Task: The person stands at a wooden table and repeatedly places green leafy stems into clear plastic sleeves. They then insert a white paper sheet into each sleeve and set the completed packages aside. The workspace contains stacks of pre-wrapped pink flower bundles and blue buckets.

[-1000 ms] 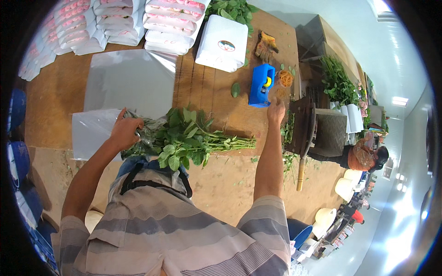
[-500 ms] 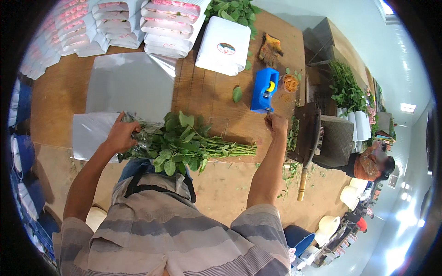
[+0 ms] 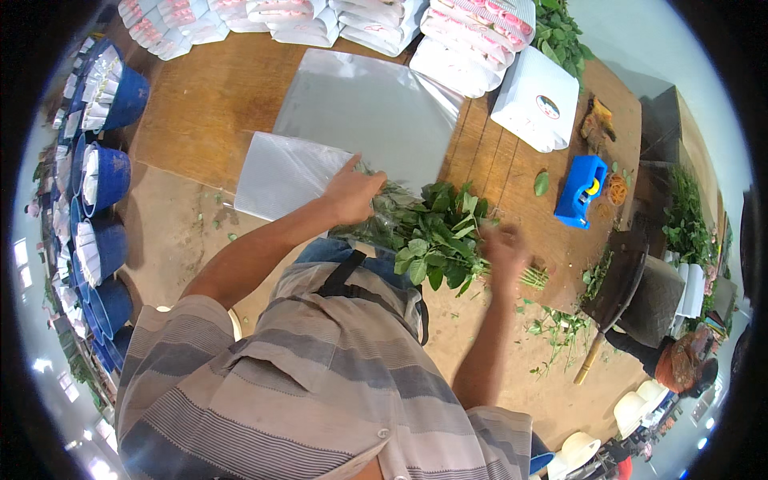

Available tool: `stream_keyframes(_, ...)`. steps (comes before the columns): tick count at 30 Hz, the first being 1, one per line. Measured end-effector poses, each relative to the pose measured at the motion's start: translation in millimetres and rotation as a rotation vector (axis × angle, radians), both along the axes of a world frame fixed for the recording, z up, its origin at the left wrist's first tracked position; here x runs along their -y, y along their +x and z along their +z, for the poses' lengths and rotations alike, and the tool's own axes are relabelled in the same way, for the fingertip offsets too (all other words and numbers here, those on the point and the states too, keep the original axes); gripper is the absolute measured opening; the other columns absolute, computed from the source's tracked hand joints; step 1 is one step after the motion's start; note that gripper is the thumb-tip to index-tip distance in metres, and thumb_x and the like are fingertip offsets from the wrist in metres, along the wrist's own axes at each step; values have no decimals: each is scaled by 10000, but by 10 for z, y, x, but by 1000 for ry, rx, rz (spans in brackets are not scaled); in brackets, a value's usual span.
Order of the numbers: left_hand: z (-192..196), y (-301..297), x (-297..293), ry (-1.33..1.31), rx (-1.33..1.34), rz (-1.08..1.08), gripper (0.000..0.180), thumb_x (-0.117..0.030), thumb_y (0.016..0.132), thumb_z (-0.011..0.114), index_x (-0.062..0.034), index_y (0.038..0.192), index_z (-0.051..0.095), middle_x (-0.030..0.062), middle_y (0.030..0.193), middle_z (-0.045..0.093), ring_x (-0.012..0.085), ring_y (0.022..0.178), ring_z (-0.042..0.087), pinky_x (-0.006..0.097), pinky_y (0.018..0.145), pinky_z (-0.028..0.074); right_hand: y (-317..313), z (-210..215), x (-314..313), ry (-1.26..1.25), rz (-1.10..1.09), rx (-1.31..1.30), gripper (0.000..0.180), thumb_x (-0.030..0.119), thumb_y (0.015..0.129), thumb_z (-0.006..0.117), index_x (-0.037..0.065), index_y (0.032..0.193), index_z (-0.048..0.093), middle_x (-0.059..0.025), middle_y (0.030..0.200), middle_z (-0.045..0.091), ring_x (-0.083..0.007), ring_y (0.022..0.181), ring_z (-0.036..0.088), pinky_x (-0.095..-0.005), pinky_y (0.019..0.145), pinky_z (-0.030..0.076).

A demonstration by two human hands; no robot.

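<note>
A leafy bunch of cut flowers lies along the table's near edge, its stems pointing right and its left end inside clear plastic wrap. Around that wrapped end my left hand is closed. My right hand, blurred, is over the stems with fingers curled; anything pinched in them is too small to make out. A blue tape dispenser with a yellow core stands to the right. Clear plastic sheets lie flat beyond my left hand, and another sheet sticks out under my left forearm.
Stacked paper-wrapped pink roses line the far edge, beside a white wrapper. A worn glove and rubber bands lie at right, near a hinged cutting blade with a wooden handle. Blue buckets stand left.
My right hand has come away from the tape dispenser, moving left to the stems. My left hand stays on the wrapped end. The whole view has shifted and turned.
</note>
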State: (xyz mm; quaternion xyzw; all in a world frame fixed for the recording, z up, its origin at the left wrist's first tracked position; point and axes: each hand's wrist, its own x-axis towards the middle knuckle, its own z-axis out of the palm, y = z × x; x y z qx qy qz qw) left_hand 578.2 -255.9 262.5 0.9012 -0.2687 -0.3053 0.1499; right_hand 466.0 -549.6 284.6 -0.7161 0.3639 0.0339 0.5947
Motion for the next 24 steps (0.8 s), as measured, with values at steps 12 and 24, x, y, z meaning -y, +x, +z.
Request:
stream_keyframes(12,-188,-33,13,-59,190,-101,412,-150,746,721,-125,1137,592,101,768,696,295,876,690,473,1164,260,443,-772,-1552,-315,128,-278,314,214,713,746,-46,867,662,-258,886,705,-405,870,708,-468,770,551)
stream_keyframes(24,-280,-42,-74,-178,217,-116,250,-51,751,667,-163,973,688,79,769,699,270,844,687,486,1152,255,-125,-697,-2088,-104,-171,-247,290,208,840,725,-29,739,592,-162,618,665,-264,501,652,-387,512,526)
